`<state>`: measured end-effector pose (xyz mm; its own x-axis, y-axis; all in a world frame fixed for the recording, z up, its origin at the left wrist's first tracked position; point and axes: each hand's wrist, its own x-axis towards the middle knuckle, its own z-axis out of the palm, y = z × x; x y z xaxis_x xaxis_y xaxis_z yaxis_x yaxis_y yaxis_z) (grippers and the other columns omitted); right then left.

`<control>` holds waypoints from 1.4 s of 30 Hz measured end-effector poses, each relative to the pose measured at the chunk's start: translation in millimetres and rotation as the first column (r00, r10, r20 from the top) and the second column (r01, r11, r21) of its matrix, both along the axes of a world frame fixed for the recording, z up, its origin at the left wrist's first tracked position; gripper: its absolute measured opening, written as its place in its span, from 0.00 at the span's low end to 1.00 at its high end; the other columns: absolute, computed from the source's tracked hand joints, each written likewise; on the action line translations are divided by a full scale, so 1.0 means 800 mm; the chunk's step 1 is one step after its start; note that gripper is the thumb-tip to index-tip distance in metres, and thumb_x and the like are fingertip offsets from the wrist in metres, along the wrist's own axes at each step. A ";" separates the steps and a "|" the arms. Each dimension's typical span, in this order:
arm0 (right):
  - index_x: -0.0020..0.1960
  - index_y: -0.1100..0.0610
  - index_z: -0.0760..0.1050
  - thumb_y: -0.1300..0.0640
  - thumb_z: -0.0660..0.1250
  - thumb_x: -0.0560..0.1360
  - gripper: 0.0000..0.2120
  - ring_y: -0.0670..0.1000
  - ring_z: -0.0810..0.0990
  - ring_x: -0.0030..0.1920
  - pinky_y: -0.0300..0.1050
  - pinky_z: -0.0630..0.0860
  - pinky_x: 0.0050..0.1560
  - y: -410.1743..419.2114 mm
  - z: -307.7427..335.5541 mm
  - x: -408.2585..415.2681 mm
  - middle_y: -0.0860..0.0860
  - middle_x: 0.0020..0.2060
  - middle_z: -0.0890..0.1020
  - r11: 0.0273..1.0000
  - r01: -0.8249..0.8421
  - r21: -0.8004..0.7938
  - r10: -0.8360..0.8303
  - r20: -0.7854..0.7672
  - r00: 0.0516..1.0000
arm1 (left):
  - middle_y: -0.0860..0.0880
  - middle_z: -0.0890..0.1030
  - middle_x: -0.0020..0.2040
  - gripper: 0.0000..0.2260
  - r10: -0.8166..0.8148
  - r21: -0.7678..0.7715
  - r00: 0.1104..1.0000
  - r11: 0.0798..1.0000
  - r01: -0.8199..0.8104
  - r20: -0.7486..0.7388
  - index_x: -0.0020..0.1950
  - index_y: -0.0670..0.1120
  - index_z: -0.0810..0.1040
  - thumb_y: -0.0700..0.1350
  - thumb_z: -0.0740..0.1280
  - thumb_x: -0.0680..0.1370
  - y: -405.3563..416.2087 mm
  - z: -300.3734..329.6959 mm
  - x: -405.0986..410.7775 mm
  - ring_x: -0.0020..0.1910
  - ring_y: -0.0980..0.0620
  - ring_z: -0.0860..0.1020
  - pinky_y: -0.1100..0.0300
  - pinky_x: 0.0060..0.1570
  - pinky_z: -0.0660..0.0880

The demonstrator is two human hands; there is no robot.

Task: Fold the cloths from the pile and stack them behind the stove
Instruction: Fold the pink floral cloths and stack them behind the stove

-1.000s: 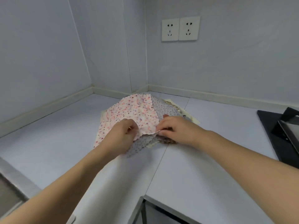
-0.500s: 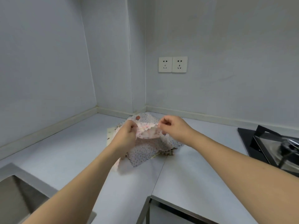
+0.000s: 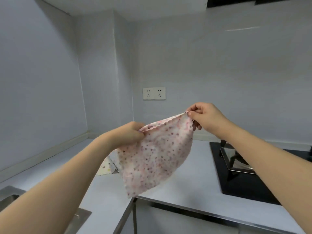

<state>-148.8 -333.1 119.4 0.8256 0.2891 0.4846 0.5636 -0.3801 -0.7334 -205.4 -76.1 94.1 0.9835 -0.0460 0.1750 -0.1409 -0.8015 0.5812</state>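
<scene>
Both hands hold a pink floral cloth (image 3: 155, 154) up in the air above the tabletop (image 3: 194, 179). The left hand (image 3: 130, 134) has its fingers clamped on one top corner, and the right hand (image 3: 205, 116) pinches the other corner between thumb and fingers, higher up. The cloth hangs down loosely between them. Behind it, a bit of the pile (image 3: 107, 166) shows on the tabletop. The stove (image 3: 236, 169) sits to the right, a sink (image 3: 10, 198) at the lower left.
</scene>
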 end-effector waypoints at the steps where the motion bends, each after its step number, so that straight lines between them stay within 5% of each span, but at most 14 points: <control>1: 0.45 0.59 0.77 0.63 0.63 0.79 0.06 0.45 0.76 0.22 0.37 0.68 0.25 -0.018 0.005 -0.008 0.51 0.26 0.78 0.999 0.028 -0.016 -0.028 0.004 1.000 | 0.47 0.71 0.36 0.04 0.002 0.003 1.000 1.000 -0.002 -0.031 0.42 0.44 0.73 0.41 0.60 0.74 -0.005 0.005 -0.004 0.34 0.51 0.67 0.58 0.35 0.63; 5: 0.46 0.57 0.78 0.59 0.64 0.79 0.06 0.45 0.73 0.20 0.37 0.66 0.29 -0.066 0.007 -0.021 0.47 0.23 0.78 0.985 0.148 -0.092 -0.150 -0.008 0.989 | 0.47 0.73 0.37 0.09 -0.064 -0.058 0.995 0.996 0.060 -0.077 0.44 0.41 0.76 0.45 0.61 0.72 -0.036 0.011 -0.005 0.36 0.50 0.69 0.57 0.38 0.64; 7: 0.46 0.58 0.78 0.59 0.64 0.79 0.06 0.45 0.72 0.19 0.39 0.66 0.29 -0.076 -0.002 -0.015 0.47 0.21 0.77 0.979 0.173 -0.104 -0.180 -0.062 0.982 | 0.50 0.75 0.37 0.07 -0.087 0.001 0.996 0.996 0.087 0.032 0.46 0.41 0.76 0.44 0.61 0.77 -0.057 0.005 0.002 0.36 0.50 0.72 0.57 0.38 0.67; 10: 0.46 0.59 0.78 0.58 0.64 0.78 0.06 0.46 0.72 0.19 0.38 0.66 0.26 -0.080 -0.023 0.010 0.50 0.21 0.77 0.967 0.202 -0.154 -0.225 -0.153 0.962 | 0.50 0.75 0.36 0.04 -0.106 0.310 0.964 0.950 0.026 0.244 0.51 0.48 0.72 0.44 0.59 0.78 -0.079 -0.019 0.027 0.35 0.47 0.73 0.56 0.35 0.68; 14: 0.45 0.59 0.77 0.62 0.61 0.76 0.06 0.46 0.68 0.17 0.35 0.64 0.22 -0.076 -0.058 0.060 0.53 0.20 0.78 0.943 0.213 -0.255 -0.276 -0.242 0.930 | 0.48 0.70 0.33 0.02 -0.200 0.659 0.941 0.751 -0.031 0.272 0.51 0.48 0.63 0.44 0.55 0.80 -0.082 -0.080 0.085 0.32 0.43 0.69 0.54 0.31 0.65; 17: 0.45 0.59 0.77 0.63 0.59 0.76 0.08 0.47 0.75 0.20 0.36 0.65 0.24 -0.073 -0.101 0.104 0.54 0.25 0.80 0.934 0.213 -0.286 -0.298 -0.300 0.906 | 0.45 0.78 0.42 0.06 -0.097 0.621 0.973 0.781 -0.057 0.211 0.50 0.46 0.68 0.45 0.53 0.81 -0.078 -0.128 0.134 0.39 0.42 0.75 0.54 0.37 0.71; 20: 0.46 0.58 0.77 0.63 0.59 0.77 0.08 0.49 0.81 0.27 0.38 0.69 0.26 -0.070 -0.151 0.143 0.57 0.39 0.83 0.927 0.185 -0.325 -0.302 -0.357 0.884 | 0.45 0.80 0.52 0.12 0.099 0.419 0.995 0.902 -0.102 0.027 0.57 0.47 0.77 0.44 0.54 0.82 -0.081 -0.165 0.179 0.49 0.43 0.78 0.56 0.45 0.72; 22: 0.48 0.58 0.77 0.63 0.59 0.78 0.08 0.49 0.83 0.29 0.39 0.72 0.27 -0.069 -0.179 0.167 0.56 0.41 0.82 0.921 0.179 -0.345 -0.310 -0.375 0.874 | 0.42 0.81 0.50 0.13 0.130 0.208 0.986 0.972 -0.106 -0.107 0.58 0.41 0.78 0.42 0.55 0.82 -0.083 -0.187 0.208 0.45 0.44 0.77 0.57 0.43 0.73; 24: 0.48 0.57 0.76 0.63 0.59 0.79 0.08 0.51 0.84 0.32 0.39 0.74 0.28 -0.070 -0.199 0.190 0.56 0.40 0.83 0.917 0.192 -0.350 -0.325 -0.376 0.868 | 0.40 0.80 0.43 0.14 0.075 0.157 0.988 0.986 -0.053 -0.138 0.60 0.38 0.75 0.41 0.54 0.82 -0.083 -0.202 0.231 0.40 0.44 0.75 0.57 0.34 0.70; 27: 0.48 0.57 0.75 0.64 0.57 0.79 0.09 0.55 0.84 0.33 0.42 0.78 0.31 -0.073 -0.215 0.222 0.58 0.35 0.83 0.925 0.254 -0.283 -0.351 -0.380 0.856 | 0.41 0.79 0.45 0.14 0.061 0.347 0.996 0.937 -0.033 -0.072 0.64 0.44 0.70 0.41 0.53 0.80 -0.078 -0.211 0.258 0.40 0.44 0.76 0.55 0.37 0.70; 32: 0.48 0.57 0.75 0.66 0.57 0.79 0.09 0.53 0.84 0.36 0.46 0.82 0.40 -0.079 -0.219 0.234 0.58 0.37 0.83 0.936 0.312 -0.163 -0.351 -0.367 0.861 | 0.45 0.78 0.40 0.08 0.044 0.525 0.985 0.842 -0.125 0.165 0.55 0.46 0.72 0.40 0.55 0.80 -0.061 -0.209 0.273 0.37 0.43 0.77 0.50 0.37 0.77; 37: 0.43 0.53 0.75 0.64 0.61 0.76 0.09 0.49 0.81 0.42 0.44 0.78 0.43 -0.095 -0.221 0.194 0.49 0.41 0.80 0.912 0.295 -0.285 -0.349 -0.162 0.923 | 0.46 0.82 0.44 0.11 -0.196 0.498 0.876 0.865 -0.057 0.441 0.52 0.44 0.83 0.36 0.63 0.76 -0.054 -0.210 0.219 0.40 0.42 0.79 0.59 0.31 0.71; 42: 0.46 0.52 0.76 0.62 0.60 0.75 0.08 0.46 0.77 0.41 0.41 0.74 0.40 -0.106 -0.225 0.115 0.45 0.41 0.79 0.841 0.235 -0.487 -0.277 -0.014 0.961 | 0.50 0.79 0.44 0.14 -0.320 0.566 0.836 0.824 0.014 0.445 0.47 0.46 0.82 0.41 0.56 0.75 -0.051 -0.241 0.137 0.40 0.46 0.77 0.55 0.26 0.74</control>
<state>-56.6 -417.5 -60.4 0.9323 0.2395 0.2710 0.3445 -0.8164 -0.4636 -95.7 -116.9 -98.8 0.7261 -0.4347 0.5328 -0.4478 -0.8869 -0.1134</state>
